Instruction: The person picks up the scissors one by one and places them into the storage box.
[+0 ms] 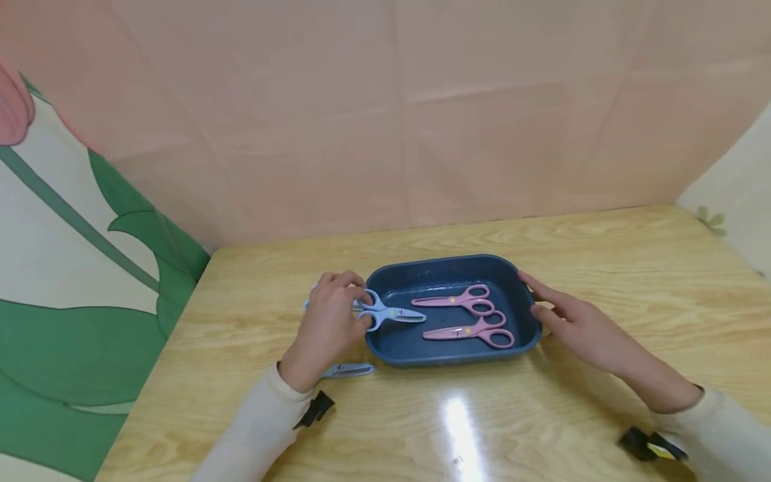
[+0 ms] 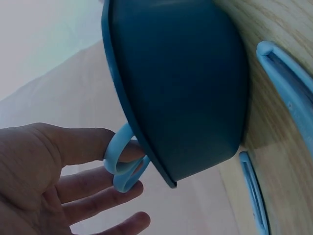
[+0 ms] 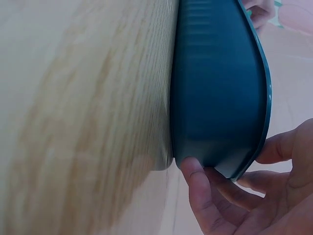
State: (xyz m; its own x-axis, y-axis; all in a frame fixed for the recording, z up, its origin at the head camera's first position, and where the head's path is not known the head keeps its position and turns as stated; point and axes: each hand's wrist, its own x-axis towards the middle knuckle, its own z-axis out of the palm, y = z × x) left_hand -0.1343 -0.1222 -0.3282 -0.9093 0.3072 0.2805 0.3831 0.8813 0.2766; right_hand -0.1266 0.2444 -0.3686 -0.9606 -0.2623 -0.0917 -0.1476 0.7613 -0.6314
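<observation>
In the head view my left hand [image 1: 330,314] pinches the handle loops of a pair of light blue scissors [image 1: 394,314], their blades pointing right over the left end of a dark blue tray [image 1: 454,360]. The left wrist view shows thumb and fingers at the loops [image 2: 117,152], beside the tray's rim. At the tray's right end, my right hand [image 1: 581,328] holds the tray, thumb at the rim and fingers against the outer wall. Two pairs of pink scissors [image 1: 460,300] lie inside, blades leftward.
More light blue scissors [image 1: 349,370] lie on the wooden table [image 1: 253,288] left of the tray, partly hidden by my left hand and arm. In the left wrist view, two blue blades [image 2: 255,196] show on the tabletop. A pink cloth backdrop [image 1: 397,134] stands behind.
</observation>
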